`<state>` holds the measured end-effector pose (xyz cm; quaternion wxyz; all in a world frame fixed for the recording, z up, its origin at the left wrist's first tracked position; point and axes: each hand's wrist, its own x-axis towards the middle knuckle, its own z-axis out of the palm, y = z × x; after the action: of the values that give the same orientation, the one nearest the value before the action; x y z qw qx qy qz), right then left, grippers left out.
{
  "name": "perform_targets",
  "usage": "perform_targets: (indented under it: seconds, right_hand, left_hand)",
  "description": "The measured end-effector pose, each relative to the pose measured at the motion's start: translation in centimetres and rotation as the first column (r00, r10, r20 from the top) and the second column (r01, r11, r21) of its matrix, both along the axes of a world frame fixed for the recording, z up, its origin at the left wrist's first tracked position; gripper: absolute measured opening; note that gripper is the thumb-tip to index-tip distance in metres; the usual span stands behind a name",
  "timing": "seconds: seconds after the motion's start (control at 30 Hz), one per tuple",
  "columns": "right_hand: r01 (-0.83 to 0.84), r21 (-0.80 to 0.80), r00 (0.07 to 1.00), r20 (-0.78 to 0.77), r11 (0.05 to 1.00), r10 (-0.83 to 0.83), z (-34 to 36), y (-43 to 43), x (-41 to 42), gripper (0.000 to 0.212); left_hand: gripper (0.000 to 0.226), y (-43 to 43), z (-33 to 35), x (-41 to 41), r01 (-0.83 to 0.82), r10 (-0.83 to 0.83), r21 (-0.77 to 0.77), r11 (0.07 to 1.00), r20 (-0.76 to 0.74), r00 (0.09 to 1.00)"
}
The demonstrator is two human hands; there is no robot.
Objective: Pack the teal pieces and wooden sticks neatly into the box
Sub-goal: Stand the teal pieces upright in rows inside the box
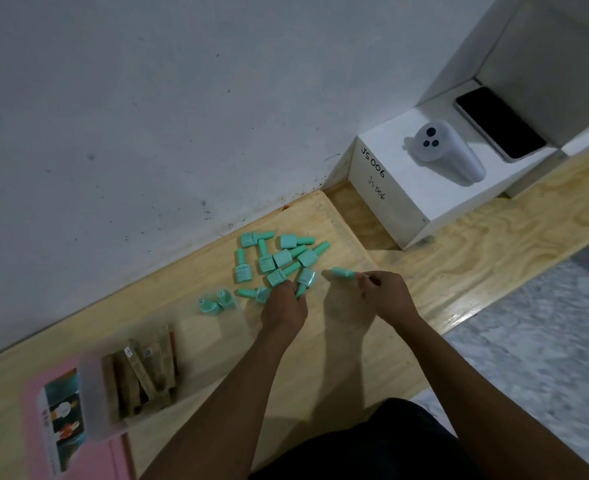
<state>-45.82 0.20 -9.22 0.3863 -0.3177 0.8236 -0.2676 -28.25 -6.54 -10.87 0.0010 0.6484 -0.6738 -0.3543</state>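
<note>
Several teal bottle-shaped pieces (pixel 275 259) lie scattered on the wooden table (pixel 338 341) near the wall. Two more teal pieces (pixel 217 302) stand apart to the left. My left hand (pixel 284 304) rests on the pile's near edge, fingers closed around a teal piece (pixel 305 280). My right hand (pixel 385 292) pinches another teal piece (pixel 343 273) by its end, just right of the pile. A clear plastic box (pixel 94 403) at the lower left holds several wooden sticks (pixel 140 372) leaning inside.
The box sits on a pink lid or book (pixel 44 434) with a picture. A white carton marked JS006 (pixel 400 181) stands at the back right with a white device (pixel 447 154) and a dark phone (pixel 500 123) on it. A white wall (pixel 147 133) borders the table.
</note>
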Motion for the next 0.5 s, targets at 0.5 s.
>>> perform_targets:
  seconds: [0.5]
  right_hand:
    - [0.016, -0.232, 0.998, 0.065, 0.973, -0.001, 2.3, -0.4, 0.6, 0.030]
  left_hand:
    - [0.015, -0.7, 5.9, 3.3, -0.164, 0.259, 0.220, 0.962, -0.535, 0.804]
